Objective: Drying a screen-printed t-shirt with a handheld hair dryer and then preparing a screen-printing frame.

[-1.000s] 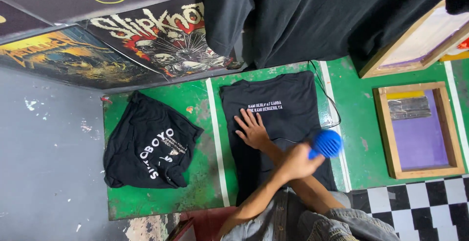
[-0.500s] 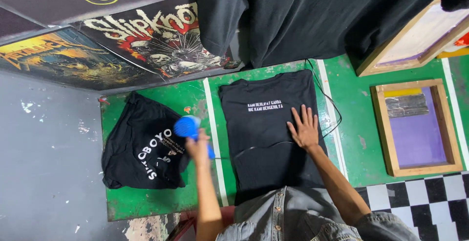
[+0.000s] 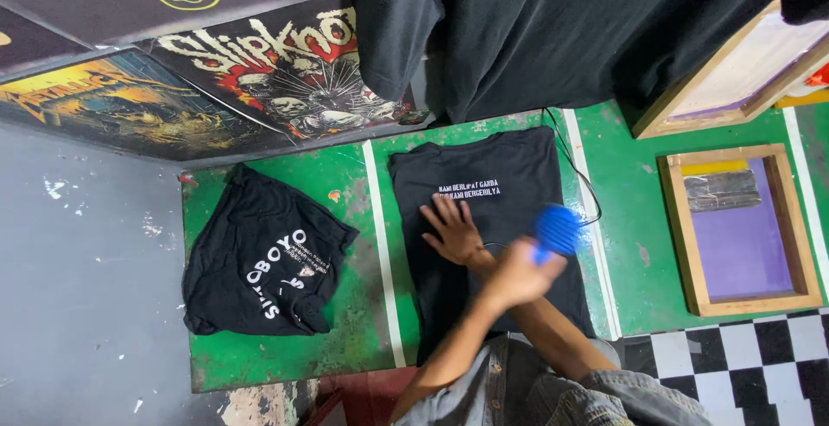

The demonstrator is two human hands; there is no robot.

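Now the left hand grips a blue brush over the flat black shirt on the green table. Beside it, the right hand presses the shirt, fingers spread open.

The left hand and its blue brush are motion-blurred. Crossed forearms hide the flat black shirt's lower part. The hanging black garments are cut off at the top edge.
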